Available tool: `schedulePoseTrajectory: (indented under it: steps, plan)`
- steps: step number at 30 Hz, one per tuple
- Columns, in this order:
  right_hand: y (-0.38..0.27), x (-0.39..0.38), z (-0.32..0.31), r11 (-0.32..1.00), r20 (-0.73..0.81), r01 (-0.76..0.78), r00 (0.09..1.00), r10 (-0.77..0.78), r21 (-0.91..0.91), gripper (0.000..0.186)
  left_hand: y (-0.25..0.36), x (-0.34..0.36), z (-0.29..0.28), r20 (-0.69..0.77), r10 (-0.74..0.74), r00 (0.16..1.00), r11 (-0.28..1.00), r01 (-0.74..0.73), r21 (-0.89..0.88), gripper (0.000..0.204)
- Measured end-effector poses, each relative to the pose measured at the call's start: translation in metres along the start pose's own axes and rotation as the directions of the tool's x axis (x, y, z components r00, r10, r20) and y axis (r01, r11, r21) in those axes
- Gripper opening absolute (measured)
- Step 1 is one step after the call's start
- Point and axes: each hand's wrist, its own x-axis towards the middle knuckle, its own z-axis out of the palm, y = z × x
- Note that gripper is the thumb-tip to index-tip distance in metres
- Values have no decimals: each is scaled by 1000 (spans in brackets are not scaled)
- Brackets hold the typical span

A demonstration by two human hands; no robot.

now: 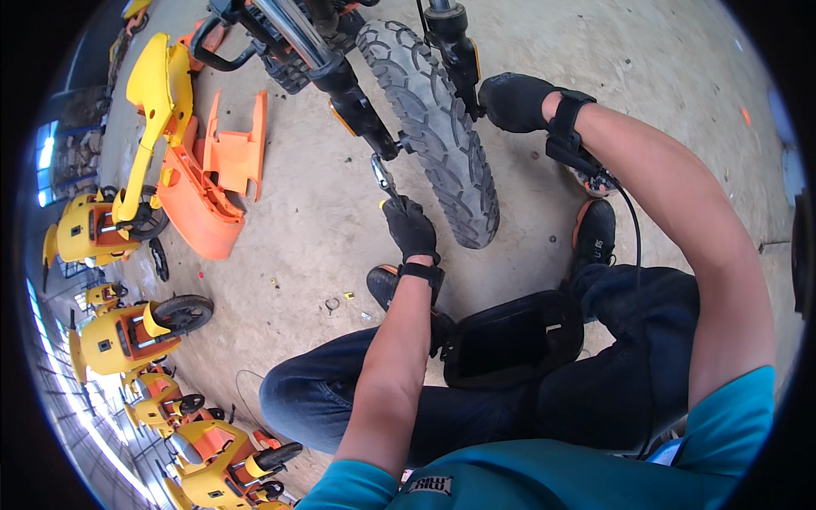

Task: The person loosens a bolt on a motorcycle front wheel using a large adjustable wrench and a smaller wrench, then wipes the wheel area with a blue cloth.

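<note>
A knobby grey front tyre (448, 178) stands between two black fork legs (364, 119) in the upper middle. My left hand (410, 223), in a black glove, grips a metal wrench-like tool (381, 174) with a bit of yellow at its handle. The tool's head is raised just below the left fork leg, beside the axle. My right hand (514, 102), also gloved, is at the bottom of the right fork leg (459, 59), fingers curled at the axle end; what they hold is hidden. A black open case or pouch (513, 340) lies between my legs.
Yellow and orange body panels (200, 217) lie on the concrete floor (620, 68) to the left. Several yellow scooters (127, 336) line the left side. Small loose bits (331, 303) lie near my left knee. My shoes (595, 229) flank the tyre, and a black cable (633, 221) hangs from my right wrist.
</note>
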Motion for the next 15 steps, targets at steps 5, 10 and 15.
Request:
schedulePoseTrajectory:
  steps: [5, 10, 15]
  plan:
    - [-5, 5, 0, 998, -42, 37, 998, -39, -49, 19, -15, -25, -11, 30, -52, 998, 996, 54, -76, 4]
    - [-8, 4, -4, 996, -22, 61, 998, -63, -64, 20, -17, -35, -31, 222, -144, 964, 893, 223, -392, 4]
    - [-3, 6, -4, 995, 15, 32, 999, -30, -96, 20, 58, -7, -89, 478, -270, 836, 891, 405, -204, 7]
